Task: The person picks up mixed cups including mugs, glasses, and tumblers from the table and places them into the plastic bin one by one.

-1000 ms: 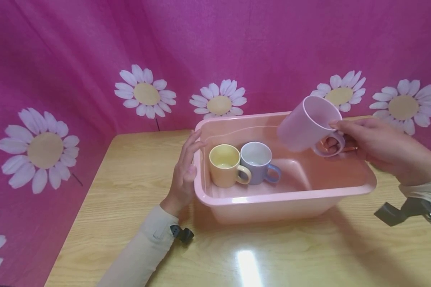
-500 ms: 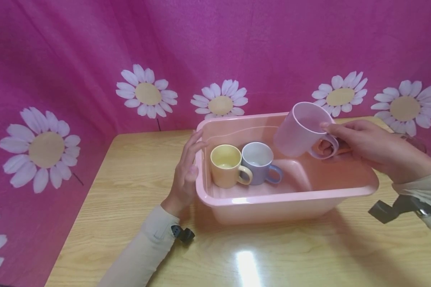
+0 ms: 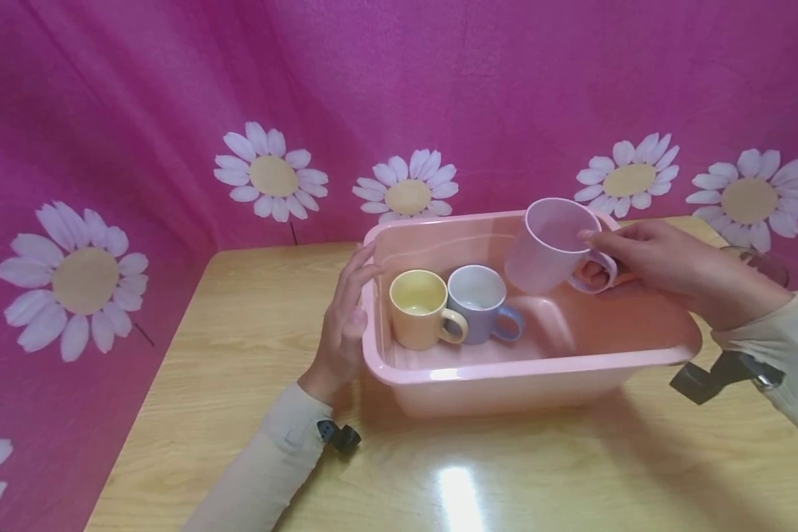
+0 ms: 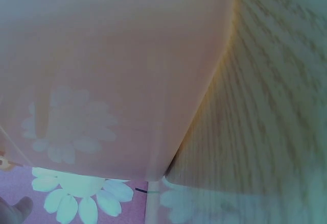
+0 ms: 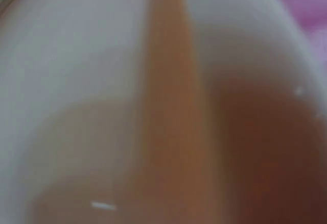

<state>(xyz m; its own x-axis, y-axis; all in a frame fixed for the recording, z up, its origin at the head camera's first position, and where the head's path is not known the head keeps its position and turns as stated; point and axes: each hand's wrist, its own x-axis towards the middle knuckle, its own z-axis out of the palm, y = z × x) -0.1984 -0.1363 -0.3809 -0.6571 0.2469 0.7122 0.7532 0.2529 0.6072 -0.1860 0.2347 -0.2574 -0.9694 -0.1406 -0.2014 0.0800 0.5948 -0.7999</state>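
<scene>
A pink mug (image 3: 539, 258), tilted slightly, is held by its handle in my right hand (image 3: 672, 266), with the thumb at the rim. It hangs inside the right half of a pink plastic tub (image 3: 519, 371). My left hand (image 3: 340, 325) rests against the tub's left rim, its fingers extended along it. In the tub's left end a yellow mug (image 3: 414, 329) and a lavender-blue mug (image 3: 472, 325) stand upright side by side, handles to the right. The tub's outer wall (image 4: 112, 81) fills much of the left wrist view. The right wrist view is a blurred close-up.
The tub stands on a wooden table (image 3: 266, 310). A magenta curtain (image 3: 399, 81) with daisy prints hangs behind and at the left. Behind my right wrist, a clear rounded object (image 3: 765, 266) is partly hidden.
My right hand has moved left and down with the pink mug, which is now lower in the tub and more upright. The left hand stays at the rim.
</scene>
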